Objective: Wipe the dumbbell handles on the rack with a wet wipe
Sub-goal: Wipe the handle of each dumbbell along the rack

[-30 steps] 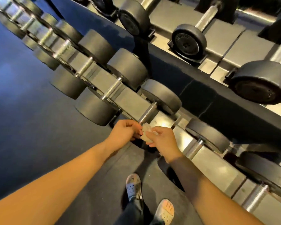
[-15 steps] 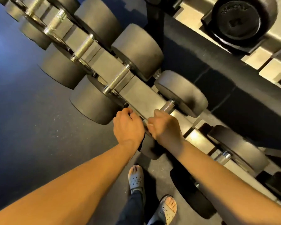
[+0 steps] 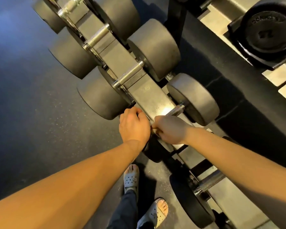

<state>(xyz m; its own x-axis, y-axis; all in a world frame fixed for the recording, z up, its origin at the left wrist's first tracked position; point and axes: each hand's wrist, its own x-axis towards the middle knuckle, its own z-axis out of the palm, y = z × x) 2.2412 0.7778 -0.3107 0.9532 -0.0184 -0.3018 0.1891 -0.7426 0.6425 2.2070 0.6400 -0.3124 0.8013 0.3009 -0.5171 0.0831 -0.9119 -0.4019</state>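
Observation:
Round-headed grey dumbbells lie in a row on the lower rack rail (image 3: 149,95). My right hand (image 3: 170,129) is curled round the near part of one knurled dumbbell handle (image 3: 175,110), just in front of its far head (image 3: 193,98). My left hand (image 3: 134,128) sits right beside it, fingers curled at the rail's front edge. Only a pale sliver of the wet wipe (image 3: 153,127) shows between the two hands; the rest is hidden under them. The neighbouring handle (image 3: 130,73) is bare.
More dumbbells run up the rail to the upper left, and another handle (image 3: 211,180) lies at the lower right. A black dumbbell head (image 3: 267,30) sits on the upper shelf. Dark rubber floor (image 3: 31,113) spreads left. My feet in pale clogs (image 3: 131,178) stand below.
One second ago both hands held the wipe up in front of the rail. They have since dropped onto the dumbbell handle, and the view has drawn closer to the rack.

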